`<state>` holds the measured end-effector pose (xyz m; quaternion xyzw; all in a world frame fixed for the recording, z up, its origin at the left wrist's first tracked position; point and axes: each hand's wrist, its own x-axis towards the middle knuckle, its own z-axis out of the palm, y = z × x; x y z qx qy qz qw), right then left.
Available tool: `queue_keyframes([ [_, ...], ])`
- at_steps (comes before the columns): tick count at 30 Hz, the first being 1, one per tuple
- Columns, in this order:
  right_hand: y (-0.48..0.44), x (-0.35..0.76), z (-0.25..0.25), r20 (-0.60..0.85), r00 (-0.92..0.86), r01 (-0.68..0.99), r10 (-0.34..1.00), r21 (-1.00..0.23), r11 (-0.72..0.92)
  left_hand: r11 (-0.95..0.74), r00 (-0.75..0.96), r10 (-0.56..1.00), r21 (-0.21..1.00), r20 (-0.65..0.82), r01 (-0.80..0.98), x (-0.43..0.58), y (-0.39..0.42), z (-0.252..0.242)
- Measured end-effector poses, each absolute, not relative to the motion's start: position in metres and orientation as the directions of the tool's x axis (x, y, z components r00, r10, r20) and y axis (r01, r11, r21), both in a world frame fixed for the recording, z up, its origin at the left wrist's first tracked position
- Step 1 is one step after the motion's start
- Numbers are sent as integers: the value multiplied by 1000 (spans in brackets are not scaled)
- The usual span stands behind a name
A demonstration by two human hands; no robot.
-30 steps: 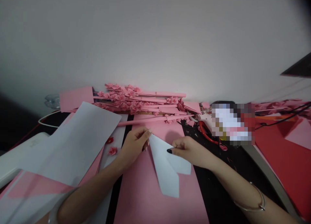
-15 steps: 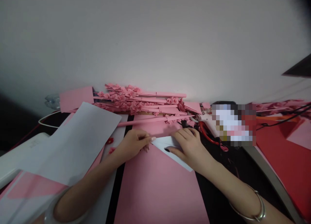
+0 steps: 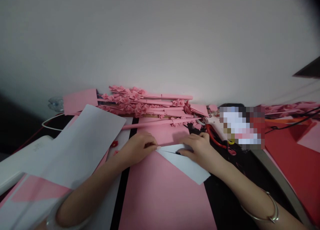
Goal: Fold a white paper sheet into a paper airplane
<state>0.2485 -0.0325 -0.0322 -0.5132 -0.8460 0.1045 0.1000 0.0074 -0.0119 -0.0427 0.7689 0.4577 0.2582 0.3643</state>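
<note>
A folded piece of white paper (image 3: 187, 166) lies slantwise over a long pink paper sheet (image 3: 162, 200). It narrows to a point at its left end. My left hand (image 3: 140, 146) pinches that tip between thumb and fingers. At the paper's right part, my right hand (image 3: 200, 146) has its thumb inside the fold and its fingers over the upper edge, gripping it. Some of the right fingertips are hidden behind the paper.
Behind my hands lie pink paper flowers (image 3: 135, 97) on rolled stems. A large white sheet (image 3: 82, 146) rests at left near a white device (image 3: 22, 163). To the right are a glue gun (image 3: 215, 125), red-handled pliers (image 3: 215, 138) and red paper (image 3: 295, 170).
The white paper's fold has spread wider, and its lower right end has moved right and down. My right hand has shifted slightly right. My left hand still pinches the tip.
</note>
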Motion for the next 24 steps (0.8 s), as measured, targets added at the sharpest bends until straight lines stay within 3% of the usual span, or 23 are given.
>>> queue_keyframes([
  [4, -35, 243, -40, 221, -454, 857, 863, -156, 491, -486, 531, 840, 594, 115, 641, 6, -14, -46],
  [9, -48, 234, -44, 339, -465, 859, 818, -54, 510, -549, 549, 816, 547, 183, 633, 12, -24, -49],
  [14, -61, 221, -54, 168, -550, 828, 818, -20, 560, -606, 599, 782, 434, 171, 667, 20, -34, -46],
  [20, -57, 218, -65, 80, -537, 840, 840, -42, 541, -664, 648, 743, 68, 164, 744, 40, -68, -60],
  [24, -57, 219, -66, 73, -540, 839, 839, -38, 543, -591, 576, 799, 47, 171, 805, 54, -93, -69],
])
